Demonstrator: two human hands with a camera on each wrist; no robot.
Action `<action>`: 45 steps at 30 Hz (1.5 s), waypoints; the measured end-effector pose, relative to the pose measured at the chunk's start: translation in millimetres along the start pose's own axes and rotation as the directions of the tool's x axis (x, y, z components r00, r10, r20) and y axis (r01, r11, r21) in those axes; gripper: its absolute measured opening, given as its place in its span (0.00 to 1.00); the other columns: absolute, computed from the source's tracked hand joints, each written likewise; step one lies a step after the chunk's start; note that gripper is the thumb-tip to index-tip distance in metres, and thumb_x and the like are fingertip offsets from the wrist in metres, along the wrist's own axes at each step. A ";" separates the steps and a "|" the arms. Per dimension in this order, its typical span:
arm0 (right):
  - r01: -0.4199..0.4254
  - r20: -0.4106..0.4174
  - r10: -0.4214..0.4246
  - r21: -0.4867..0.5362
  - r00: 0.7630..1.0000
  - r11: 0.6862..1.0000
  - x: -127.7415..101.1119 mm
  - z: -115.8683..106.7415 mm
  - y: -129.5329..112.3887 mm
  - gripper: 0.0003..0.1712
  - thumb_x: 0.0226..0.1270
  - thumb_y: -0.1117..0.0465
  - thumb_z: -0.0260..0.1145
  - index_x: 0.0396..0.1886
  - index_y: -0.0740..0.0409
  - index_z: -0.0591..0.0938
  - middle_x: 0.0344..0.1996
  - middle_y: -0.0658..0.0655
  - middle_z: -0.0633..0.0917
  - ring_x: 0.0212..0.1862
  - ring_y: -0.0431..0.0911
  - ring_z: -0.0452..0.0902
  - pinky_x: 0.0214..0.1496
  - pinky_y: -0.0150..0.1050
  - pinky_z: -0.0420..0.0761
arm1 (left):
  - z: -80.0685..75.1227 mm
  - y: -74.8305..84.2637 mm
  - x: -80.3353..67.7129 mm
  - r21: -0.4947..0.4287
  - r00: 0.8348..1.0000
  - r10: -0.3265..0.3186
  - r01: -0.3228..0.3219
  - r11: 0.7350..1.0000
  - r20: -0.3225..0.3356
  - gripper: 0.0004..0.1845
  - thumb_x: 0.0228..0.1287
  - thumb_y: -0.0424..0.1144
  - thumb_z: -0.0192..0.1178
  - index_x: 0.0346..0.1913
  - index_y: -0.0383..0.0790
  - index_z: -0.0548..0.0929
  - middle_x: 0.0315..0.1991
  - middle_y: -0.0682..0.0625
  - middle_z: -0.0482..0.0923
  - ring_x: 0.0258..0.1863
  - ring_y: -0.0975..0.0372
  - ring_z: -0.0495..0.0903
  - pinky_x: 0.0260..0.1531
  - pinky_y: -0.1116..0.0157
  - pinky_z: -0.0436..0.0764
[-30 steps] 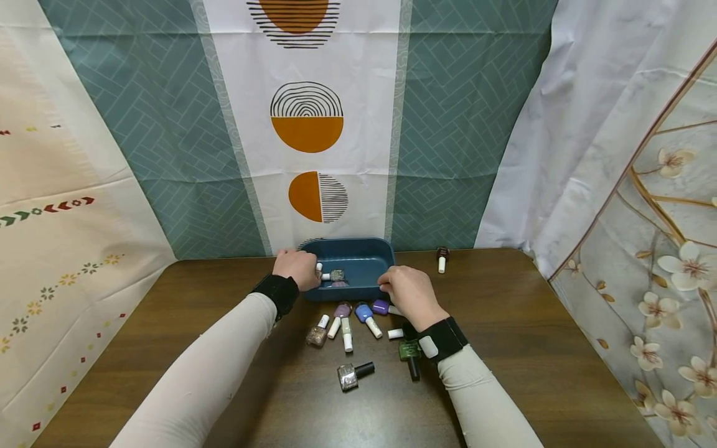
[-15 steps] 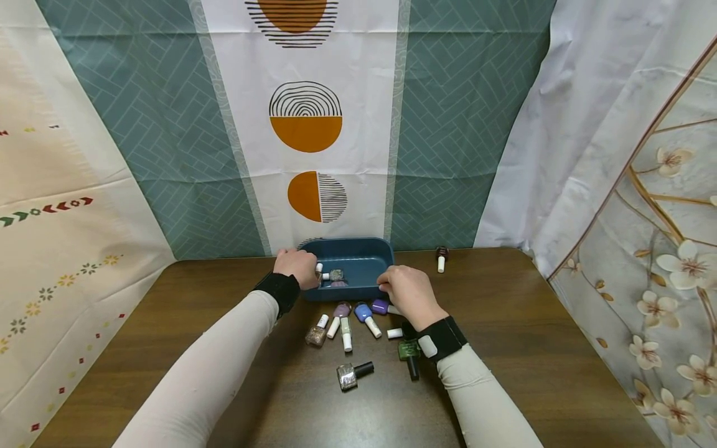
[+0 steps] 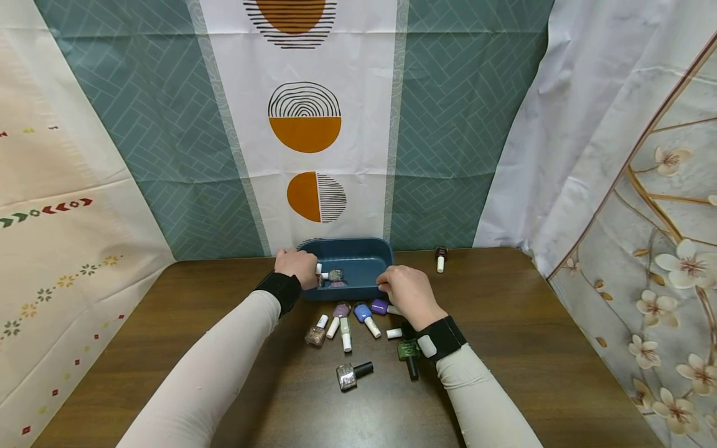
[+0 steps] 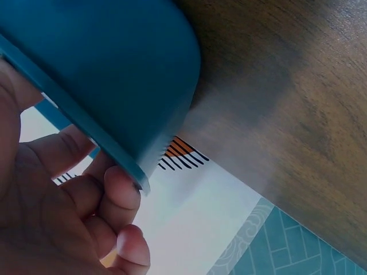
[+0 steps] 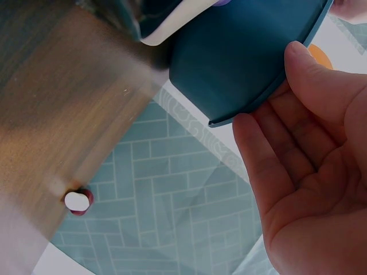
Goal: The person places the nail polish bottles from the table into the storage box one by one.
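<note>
A dark blue plastic bin [image 3: 363, 256] stands at the back of the brown table [image 3: 521, 348]. My left hand [image 3: 295, 267] grips its left rim, and the left wrist view shows the fingers [image 4: 117, 192] curled under the bin's [image 4: 103, 69] lip. At the front right corner, my right hand [image 3: 404, 289] touches the bin; the right wrist view shows its fingers [image 5: 298, 143] nearly straight against the bin's [image 5: 246, 51] rim. A glitter nail polish bottle [image 3: 336, 274] and a purple one [image 3: 338, 284] lie inside.
Several nail polish bottles lie in front of the bin: lilac [image 3: 340, 311], blue [image 3: 363, 313], purple [image 3: 381, 306], green [image 3: 409, 353] and silver glitter [image 3: 350, 375]. A dark red bottle [image 3: 440, 256] lies to the right of the bin. Patterned curtains hang behind and at both sides.
</note>
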State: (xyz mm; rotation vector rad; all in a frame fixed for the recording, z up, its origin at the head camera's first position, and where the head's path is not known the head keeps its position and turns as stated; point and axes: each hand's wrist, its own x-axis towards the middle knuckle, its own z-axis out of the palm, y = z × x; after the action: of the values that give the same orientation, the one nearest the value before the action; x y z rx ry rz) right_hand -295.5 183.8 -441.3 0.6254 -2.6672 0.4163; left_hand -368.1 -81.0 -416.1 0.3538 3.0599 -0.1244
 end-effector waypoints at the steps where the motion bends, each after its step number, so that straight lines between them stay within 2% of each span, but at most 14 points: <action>1: 0.000 0.000 0.000 0.000 1.000 1.000 0.0 0.1 -0.3 0.03 0.71 0.65 0.80 0.39 0.52 0.96 0.35 0.50 0.91 0.42 0.49 0.89 0.44 0.48 0.89 | 0.2 -0.2 -0.1 -0.001 1.000 0.000 0.000 1.000 0.001 0.09 0.68 0.43 0.76 0.34 0.42 0.89 0.35 0.45 0.84 0.41 0.46 0.78 0.47 0.47 0.68; 7: -0.003 0.008 0.003 0.003 1.000 1.000 0.3 0.8 -1.8 0.02 0.71 0.64 0.80 0.39 0.52 0.96 0.35 0.50 0.91 0.42 0.49 0.89 0.45 0.48 0.89 | 1.4 -0.2 -1.6 -0.001 1.000 -0.008 0.008 1.000 0.004 0.06 0.67 0.39 0.77 0.37 0.42 0.91 0.35 0.45 0.85 0.41 0.47 0.78 0.48 0.47 0.68; 14: 0.001 0.009 -0.001 0.007 1.000 1.000 1.0 2.0 -2.2 0.03 0.72 0.64 0.80 0.40 0.52 0.96 0.35 0.50 0.91 0.42 0.50 0.89 0.45 0.49 0.89 | -4.9 -0.2 -12.1 -0.021 0.999 0.005 -0.005 1.000 -0.034 0.09 0.66 0.39 0.77 0.32 0.42 0.87 0.32 0.46 0.83 0.39 0.47 0.78 0.46 0.48 0.68; 25: 0.003 0.013 -0.002 -0.002 1.000 1.000 1.1 1.2 0.1 0.03 0.73 0.64 0.79 0.39 0.51 0.96 0.35 0.50 0.90 0.42 0.50 0.89 0.45 0.49 0.89 | -9.5 0.6 -28.2 -0.069 0.991 0.031 -0.040 0.997 -0.129 0.15 0.67 0.45 0.81 0.46 0.40 0.90 0.39 0.44 0.85 0.46 0.45 0.81 0.50 0.45 0.72; 30: 0.001 0.019 0.000 -0.005 1.000 1.000 1.0 0.8 0.7 0.03 0.74 0.64 0.78 0.40 0.52 0.96 0.35 0.50 0.91 0.43 0.50 0.89 0.46 0.50 0.89 | -14.1 2.7 -39.4 -0.068 0.984 0.044 -0.056 0.996 -0.174 0.19 0.69 0.46 0.79 0.54 0.39 0.90 0.48 0.42 0.87 0.52 0.43 0.82 0.53 0.44 0.74; 36: -0.002 0.025 0.003 -0.007 1.000 1.000 1.8 0.0 0.6 0.03 0.74 0.63 0.78 0.40 0.52 0.96 0.36 0.51 0.91 0.43 0.50 0.90 0.47 0.50 0.89 | -18.7 4.6 -52.9 -0.077 0.973 0.064 -0.083 0.994 -0.224 0.22 0.71 0.46 0.79 0.60 0.37 0.89 0.55 0.40 0.86 0.55 0.42 0.80 0.53 0.44 0.73; 45: 0.010 0.025 -0.010 -0.008 1.000 1.000 1.6 -0.8 0.7 0.03 0.75 0.63 0.78 0.39 0.52 0.96 0.35 0.50 0.90 0.43 0.50 0.89 0.45 0.50 0.89 | -16.9 4.1 -70.8 -0.060 0.950 0.100 -0.123 0.991 -0.295 0.25 0.69 0.47 0.80 0.62 0.36 0.89 0.58 0.40 0.86 0.59 0.43 0.79 0.55 0.44 0.74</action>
State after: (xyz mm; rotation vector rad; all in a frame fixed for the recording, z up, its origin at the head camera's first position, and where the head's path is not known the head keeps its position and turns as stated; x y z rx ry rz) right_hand -296.9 184.1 -440.0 0.6452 -2.6867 0.3969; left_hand -299.2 -91.5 -394.8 0.5891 3.3101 0.0586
